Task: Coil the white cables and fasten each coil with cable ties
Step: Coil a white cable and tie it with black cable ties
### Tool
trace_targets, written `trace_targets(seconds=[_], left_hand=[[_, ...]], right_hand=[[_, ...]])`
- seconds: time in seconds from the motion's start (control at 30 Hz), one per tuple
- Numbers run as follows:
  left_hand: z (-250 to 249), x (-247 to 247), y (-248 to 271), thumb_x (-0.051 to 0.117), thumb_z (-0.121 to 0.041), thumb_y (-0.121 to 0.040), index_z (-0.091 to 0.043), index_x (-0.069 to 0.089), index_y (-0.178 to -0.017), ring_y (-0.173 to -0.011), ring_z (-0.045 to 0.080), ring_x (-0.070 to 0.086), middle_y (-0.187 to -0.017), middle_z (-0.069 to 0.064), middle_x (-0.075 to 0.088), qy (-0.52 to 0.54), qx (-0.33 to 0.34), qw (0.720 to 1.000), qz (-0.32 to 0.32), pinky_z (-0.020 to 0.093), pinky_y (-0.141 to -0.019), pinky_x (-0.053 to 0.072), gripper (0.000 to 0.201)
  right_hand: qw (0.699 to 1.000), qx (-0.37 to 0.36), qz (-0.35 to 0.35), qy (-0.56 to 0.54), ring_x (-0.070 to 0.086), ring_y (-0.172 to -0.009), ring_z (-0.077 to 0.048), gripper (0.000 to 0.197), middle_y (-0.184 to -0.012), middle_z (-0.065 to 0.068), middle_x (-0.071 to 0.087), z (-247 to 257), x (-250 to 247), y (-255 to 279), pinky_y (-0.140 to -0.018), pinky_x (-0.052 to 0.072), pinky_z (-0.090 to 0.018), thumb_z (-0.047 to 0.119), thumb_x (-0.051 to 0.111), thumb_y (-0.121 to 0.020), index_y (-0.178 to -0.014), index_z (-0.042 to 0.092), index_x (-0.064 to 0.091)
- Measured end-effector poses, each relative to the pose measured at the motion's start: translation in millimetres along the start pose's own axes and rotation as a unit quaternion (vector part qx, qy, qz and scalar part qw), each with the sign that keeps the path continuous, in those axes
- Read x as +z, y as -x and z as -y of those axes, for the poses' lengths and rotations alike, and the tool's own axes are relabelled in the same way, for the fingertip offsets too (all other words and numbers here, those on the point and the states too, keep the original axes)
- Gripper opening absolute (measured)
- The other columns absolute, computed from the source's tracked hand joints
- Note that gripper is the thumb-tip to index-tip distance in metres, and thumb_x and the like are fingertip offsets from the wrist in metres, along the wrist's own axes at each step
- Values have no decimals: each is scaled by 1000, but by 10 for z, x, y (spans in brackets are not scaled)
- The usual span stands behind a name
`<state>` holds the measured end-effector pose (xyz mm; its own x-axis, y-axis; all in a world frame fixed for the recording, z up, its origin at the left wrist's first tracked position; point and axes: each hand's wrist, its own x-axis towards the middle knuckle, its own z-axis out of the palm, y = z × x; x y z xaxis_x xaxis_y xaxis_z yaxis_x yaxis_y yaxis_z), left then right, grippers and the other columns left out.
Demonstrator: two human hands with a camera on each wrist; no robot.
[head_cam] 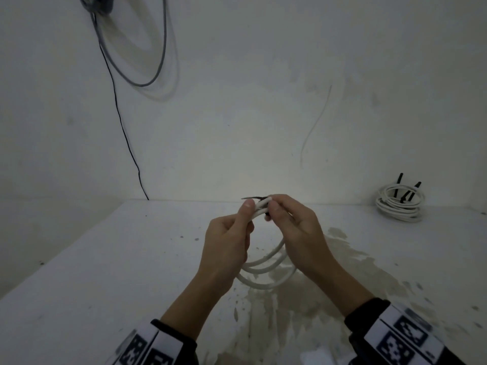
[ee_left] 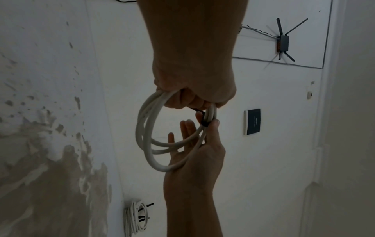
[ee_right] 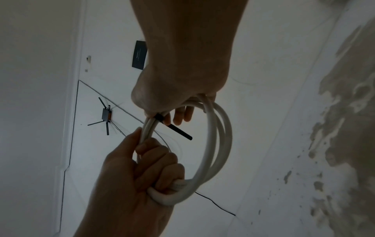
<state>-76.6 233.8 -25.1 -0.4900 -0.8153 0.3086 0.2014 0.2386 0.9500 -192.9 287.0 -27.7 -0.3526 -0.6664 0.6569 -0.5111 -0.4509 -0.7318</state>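
1. The left hand [head_cam: 228,238] grips the coil [head_cam: 266,270] above the worktop's [head_cam: 105,259] middle, keeping its loops bunched.
2. The right hand [head_cam: 295,233] pinches the tie [ee_right: 172,128] round them, likely to cinch it.
3. A tied coil [head_cam: 399,204] sits at the far right corner, out of the way.

We see a white cable coil [head_cam: 266,267] of several loops held upright above the table, a black cable tie [ee_right: 172,127] wrapped round its top, tail sticking out. A second tied coil [head_cam: 399,204] rests by the wall.
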Motion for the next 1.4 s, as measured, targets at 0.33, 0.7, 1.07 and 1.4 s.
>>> trace_targets(seconds=[0.33,0.7,1.07,1.4], left_hand=[[-44,-40,-42,43,-22,-94,-16,40,-44,-36,7,22,-39,-7,30,29,-3,999,-40,24,-44,21,51],[9,-81,-54,56,-31,-90,-1,59,-51,-43,17,24,-45,4,31,13,96,990,-103,30,-47,25,49],[-74,-46,18,55,-35,-83,-36,66,-101,-44,7,38,-46,-9,49,1,197,977,-79,17,-47,35,21],[-76,-111,-60,64,-11,-85,-28,71,-83,-71,2,68,-71,-15,72,-45,240,967,-77,11,-67,49,18]], right_hand=[[998,-9,-7,-62,61,-87,1,18,-87,14,66,64,54,23,-79,45,-11,23,47,-87,-97,25,61],[997,-26,-22,-66,65,-87,-9,11,-89,5,68,154,79,-11,-80,51,-18,15,57,-90,-93,25,63],[997,-49,-46,-28,68,-83,-10,14,-86,4,71,182,36,-14,-78,53,-19,9,62,-87,-91,22,65],[994,-107,-22,-8,68,-86,2,30,-95,14,69,166,53,-39,-83,53,-18,14,64,-84,-113,15,60]])
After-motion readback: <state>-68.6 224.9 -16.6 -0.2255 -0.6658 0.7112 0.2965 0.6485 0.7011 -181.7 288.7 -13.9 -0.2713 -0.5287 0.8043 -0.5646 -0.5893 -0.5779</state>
